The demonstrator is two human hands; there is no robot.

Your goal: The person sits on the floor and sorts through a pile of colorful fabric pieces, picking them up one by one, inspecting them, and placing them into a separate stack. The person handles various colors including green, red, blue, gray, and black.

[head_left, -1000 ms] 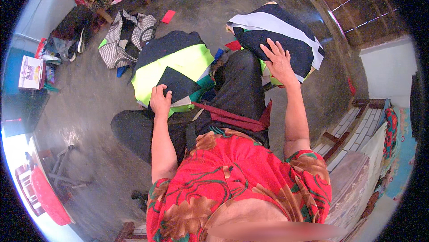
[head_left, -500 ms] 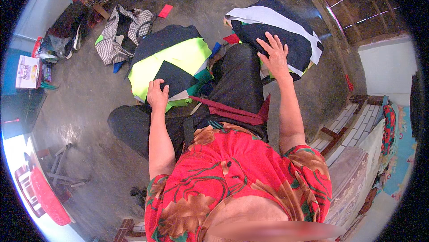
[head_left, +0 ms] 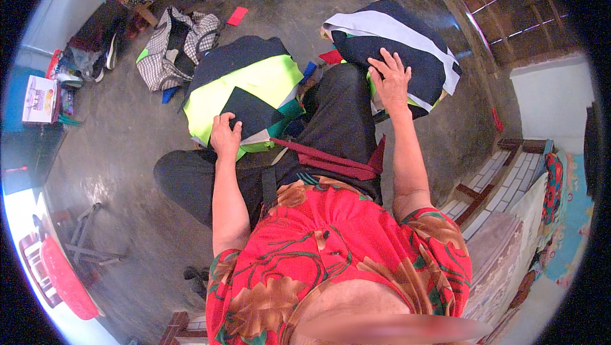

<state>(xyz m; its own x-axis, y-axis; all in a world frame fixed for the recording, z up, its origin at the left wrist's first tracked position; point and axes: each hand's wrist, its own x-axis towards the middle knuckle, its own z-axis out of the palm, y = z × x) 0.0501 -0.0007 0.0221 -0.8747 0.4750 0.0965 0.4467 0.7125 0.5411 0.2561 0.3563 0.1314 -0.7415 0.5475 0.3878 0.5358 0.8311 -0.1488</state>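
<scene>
A bundle of fabric pieces, black, neon yellow, green and white, lies in front of me on the left. My left hand rests on its near edge, fingers loosely bent and the thumb apart. To the right is a second bundle of black and white fabric, with some yellow low on its side. My right hand lies on the near left part of that bundle, fingers spread over the black cloth. Neither hand visibly grips anything. A dark red cloth strip lies across my lap.
A checked cloth bag sits on the floor beyond the left bundle. Small red and blue scraps lie about. A wooden bench stands at right, a red chair at lower left, and shoes by the left wall.
My right hand has shifted slightly over the right bundle, its fingers a little closer together. The left hand stays on its bundle.
</scene>
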